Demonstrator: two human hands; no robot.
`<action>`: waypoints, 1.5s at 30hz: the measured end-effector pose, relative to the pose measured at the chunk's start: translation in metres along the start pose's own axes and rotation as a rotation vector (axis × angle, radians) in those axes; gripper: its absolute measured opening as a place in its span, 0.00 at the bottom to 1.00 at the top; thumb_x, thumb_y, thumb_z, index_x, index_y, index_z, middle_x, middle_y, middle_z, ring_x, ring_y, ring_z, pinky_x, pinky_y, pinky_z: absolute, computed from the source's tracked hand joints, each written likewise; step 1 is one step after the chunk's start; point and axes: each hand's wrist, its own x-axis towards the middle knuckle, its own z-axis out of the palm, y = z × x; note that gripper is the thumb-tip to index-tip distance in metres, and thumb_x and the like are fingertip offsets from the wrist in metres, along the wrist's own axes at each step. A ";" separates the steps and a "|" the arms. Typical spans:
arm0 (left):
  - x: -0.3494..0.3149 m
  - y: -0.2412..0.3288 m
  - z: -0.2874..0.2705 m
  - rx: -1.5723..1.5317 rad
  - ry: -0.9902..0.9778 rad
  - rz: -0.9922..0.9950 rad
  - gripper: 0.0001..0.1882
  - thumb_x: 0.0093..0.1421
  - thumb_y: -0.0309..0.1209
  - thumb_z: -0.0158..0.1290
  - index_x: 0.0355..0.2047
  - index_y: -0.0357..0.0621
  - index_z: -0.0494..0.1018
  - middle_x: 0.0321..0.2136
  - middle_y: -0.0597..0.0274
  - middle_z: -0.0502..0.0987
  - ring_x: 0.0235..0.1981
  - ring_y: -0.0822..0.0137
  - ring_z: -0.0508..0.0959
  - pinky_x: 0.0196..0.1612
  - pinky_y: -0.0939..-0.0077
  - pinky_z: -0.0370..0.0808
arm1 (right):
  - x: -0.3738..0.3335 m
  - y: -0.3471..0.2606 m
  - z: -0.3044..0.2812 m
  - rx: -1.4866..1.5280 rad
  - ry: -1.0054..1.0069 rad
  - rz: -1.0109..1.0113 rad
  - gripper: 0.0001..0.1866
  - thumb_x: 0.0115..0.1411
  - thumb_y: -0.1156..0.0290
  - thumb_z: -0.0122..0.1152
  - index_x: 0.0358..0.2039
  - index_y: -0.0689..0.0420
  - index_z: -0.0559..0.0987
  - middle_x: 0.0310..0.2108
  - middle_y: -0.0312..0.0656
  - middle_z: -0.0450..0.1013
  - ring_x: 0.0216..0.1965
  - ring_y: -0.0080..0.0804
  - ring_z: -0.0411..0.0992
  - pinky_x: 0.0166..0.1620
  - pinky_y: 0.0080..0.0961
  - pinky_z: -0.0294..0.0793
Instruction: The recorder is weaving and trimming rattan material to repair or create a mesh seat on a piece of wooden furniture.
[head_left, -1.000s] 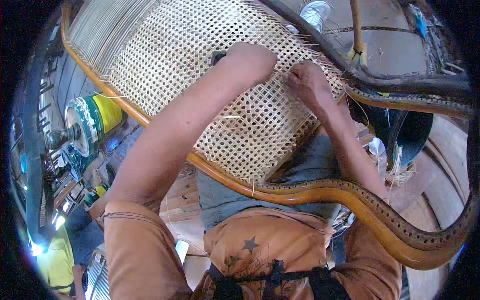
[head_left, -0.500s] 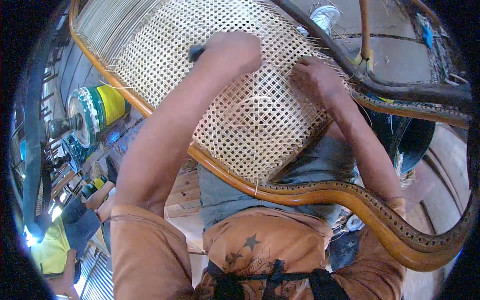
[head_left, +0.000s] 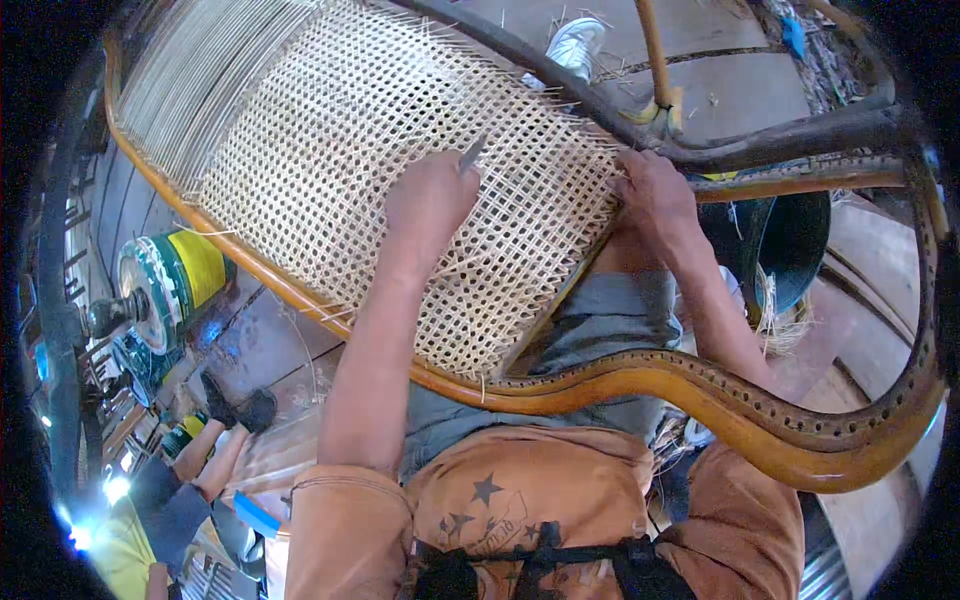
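Note:
A woven cane panel of pale strands is stretched in a varnished wooden chair frame across my lap. Over the middle of the weave my left hand is closed round a small knife-like tool, whose grey blade points up and to the right. The handle is hidden in the fist. My right hand is at the right edge of the panel, fingers bent at the cane ends beside the frame; what they pinch, if anything, is hidden.
Loose cane ends stick out along the far rail. A dark bucket stands at the right beside cane scraps. At the left lies a green and yellow drum; another person sits lower left. A pale shoe shows at the far side.
My left hand has turned and drawn nearer; the tool's blade now shows instead of its dark end. My right hand has shifted to the panel's right edge. The view has swung slightly.

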 end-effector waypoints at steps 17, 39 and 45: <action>0.032 -0.005 -0.011 -0.392 -0.264 0.122 0.17 0.54 0.43 0.49 0.27 0.39 0.73 0.15 0.67 0.69 0.13 0.78 0.64 0.18 0.83 0.61 | 0.031 0.032 -0.010 0.361 -0.176 -0.138 0.11 0.52 0.67 0.53 0.23 0.62 0.73 0.18 0.46 0.68 0.23 0.39 0.69 0.29 0.34 0.67; -0.045 -0.218 -0.175 0.520 0.167 0.151 0.09 0.55 0.29 0.42 0.37 0.47 0.67 0.29 0.51 0.74 0.32 0.51 0.75 0.35 0.65 0.71 | 0.046 0.025 -0.039 0.707 -0.348 0.450 0.11 0.53 0.71 0.52 0.36 0.59 0.73 0.22 0.39 0.71 0.23 0.25 0.68 0.26 0.26 0.69; -0.047 -0.250 -0.174 0.715 0.244 0.107 0.08 0.57 0.30 0.42 0.38 0.48 0.66 0.30 0.52 0.75 0.33 0.51 0.75 0.34 0.63 0.71 | 0.033 0.012 -0.004 1.790 0.019 0.404 0.09 0.54 0.74 0.49 0.35 0.57 0.75 0.25 0.40 0.72 0.28 0.26 0.70 0.30 0.26 0.71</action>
